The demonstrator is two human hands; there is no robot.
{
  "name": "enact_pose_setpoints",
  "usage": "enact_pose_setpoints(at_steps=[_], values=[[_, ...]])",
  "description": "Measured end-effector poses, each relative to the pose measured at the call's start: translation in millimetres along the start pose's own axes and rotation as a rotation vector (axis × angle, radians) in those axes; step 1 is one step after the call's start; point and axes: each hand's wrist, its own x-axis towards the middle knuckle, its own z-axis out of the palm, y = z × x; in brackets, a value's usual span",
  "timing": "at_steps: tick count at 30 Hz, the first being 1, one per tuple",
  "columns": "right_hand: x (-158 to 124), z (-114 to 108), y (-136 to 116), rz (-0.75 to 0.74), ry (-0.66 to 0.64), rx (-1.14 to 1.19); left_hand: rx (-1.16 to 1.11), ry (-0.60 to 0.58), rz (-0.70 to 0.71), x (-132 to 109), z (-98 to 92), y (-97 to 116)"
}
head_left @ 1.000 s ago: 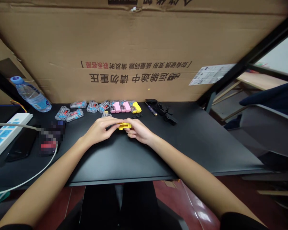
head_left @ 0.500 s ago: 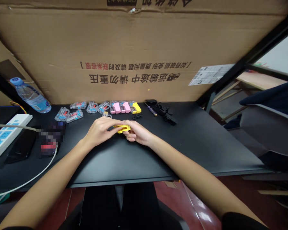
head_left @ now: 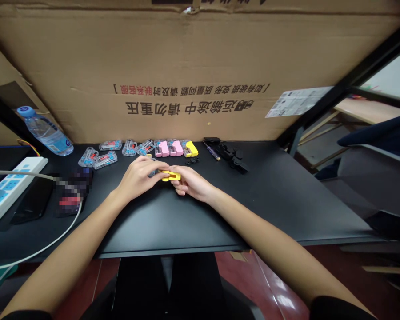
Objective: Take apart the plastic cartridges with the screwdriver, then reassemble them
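A small yellow plastic piece (head_left: 174, 176) is held between both hands above the black table (head_left: 186, 222). My left hand (head_left: 140, 174) pinches its left end with thumb and fingers. Around its right end are the closed fingers of my right hand (head_left: 191, 181). Just behind my left hand lies a clear part, mostly hidden by the fingers. Two pink and clear pieces (head_left: 176, 148) and a yellow and clear piece (head_left: 190, 149) stand in a row farther back, with small black rings (head_left: 192, 161) in front of them.
Several clear pieces with red and blue parts (head_left: 106, 159) lie at the back left. A screwdriver (head_left: 212, 151) and black parts (head_left: 235, 158) lie right of centre. A bottle (head_left: 48, 133), power strip (head_left: 11, 191), phone (head_left: 33, 202) and cable stand left. Cardboard (head_left: 186, 53) rises behind.
The view has shifted slightly. My left fingers sit a little differently on the yellow piece, which shows more of its left end now. Both hands still hold it.
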Motion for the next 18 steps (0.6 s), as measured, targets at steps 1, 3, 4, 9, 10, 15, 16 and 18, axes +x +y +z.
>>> enact_pose_setpoints(at_steps=[1, 3, 4, 9, 10, 15, 16, 18], values=[[1, -1, 0, -0.034, 0.031, 0.01, -0.006, -0.021, -0.039, 0, -1.7, -1], [3, -5, -1, -0.107, 0.128, 0.036, 0.0, -0.046, -0.139, 1, -6.2, -4], [4, -8, -2, -0.136, 0.179, 0.048, 0.016, -0.051, -0.185, 0, -8.7, -7], [10, -22, -4, -0.189, 0.316, 0.044, 0.18, -0.167, -0.289, -8, -15.8, -30], [10, -23, -3, -0.189, 0.321, 0.03, 0.187, -0.203, -0.302, -11, -15.5, -33], [10, -17, 2, -0.208, 0.274, -0.066, 0.082, -0.315, -0.264, -13, -9.7, -34], [10, -15, 3, -0.221, 0.266, -0.073, 0.044, -0.33, -0.237, -13, -9.0, -32], [9, -12, 4, -0.242, 0.262, -0.073, -0.036, -0.367, -0.187, -11, -8.8, -28]])
